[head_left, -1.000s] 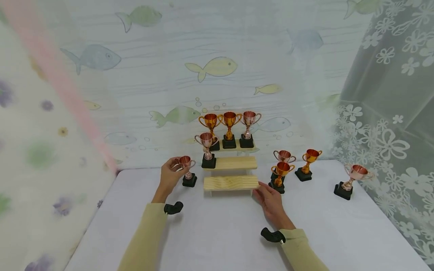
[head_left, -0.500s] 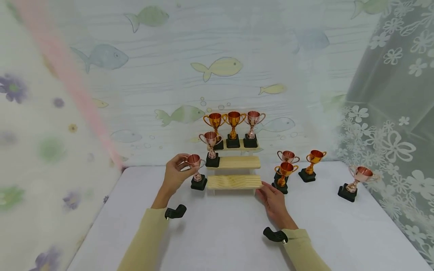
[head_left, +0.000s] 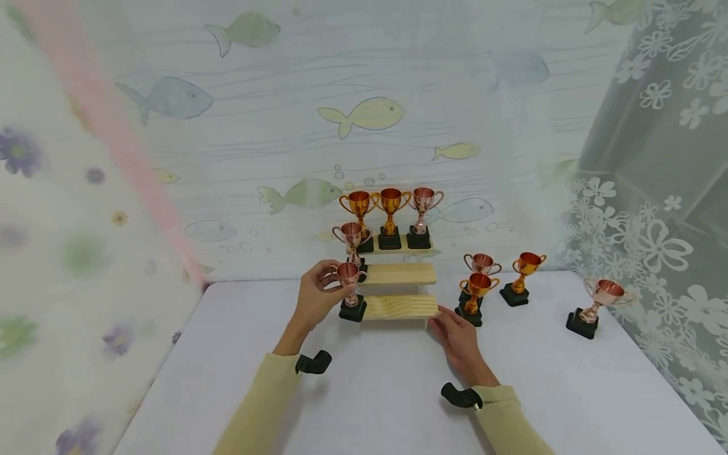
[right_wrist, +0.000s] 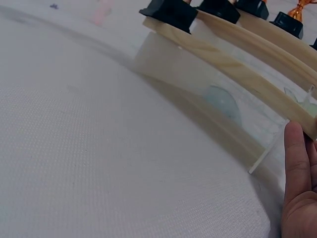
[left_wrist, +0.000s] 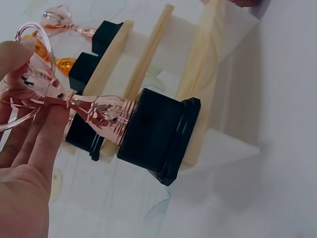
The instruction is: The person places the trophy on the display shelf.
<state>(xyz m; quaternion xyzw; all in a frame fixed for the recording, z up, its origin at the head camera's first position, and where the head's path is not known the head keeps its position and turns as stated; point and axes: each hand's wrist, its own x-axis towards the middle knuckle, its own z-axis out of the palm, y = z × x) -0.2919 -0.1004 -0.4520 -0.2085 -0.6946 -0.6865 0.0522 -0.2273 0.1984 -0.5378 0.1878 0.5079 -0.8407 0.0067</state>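
My left hand (head_left: 320,296) grips a rose-gold trophy cup (left_wrist: 106,116) by its bowl and handles. The trophy's black base (head_left: 352,308) is at the left end of the lowest step of a wooden three-step display stand (head_left: 400,307); in the right wrist view the base (right_wrist: 171,12) appears to rest on it. With thumb and fingers my right hand (head_left: 457,341) holds that step's right end. Another rose-gold trophy (head_left: 351,235) stands on the middle step's left end, partly hidden. Two gold trophies (head_left: 390,215) and a rose-gold one (head_left: 423,215) line the top step.
Right of the stand, several trophies are on the white-covered table (head_left: 392,392): a gold one (head_left: 473,294) before a rose-gold one (head_left: 482,262), another gold one (head_left: 524,275), and a rose-gold one (head_left: 597,303) farther right. A fish-patterned curtain (head_left: 364,63) hangs behind.
My left hand has carried the rose-gold trophy rightward from beside the stand to the left end of the lowest step. My right hand stays at the step's right end.
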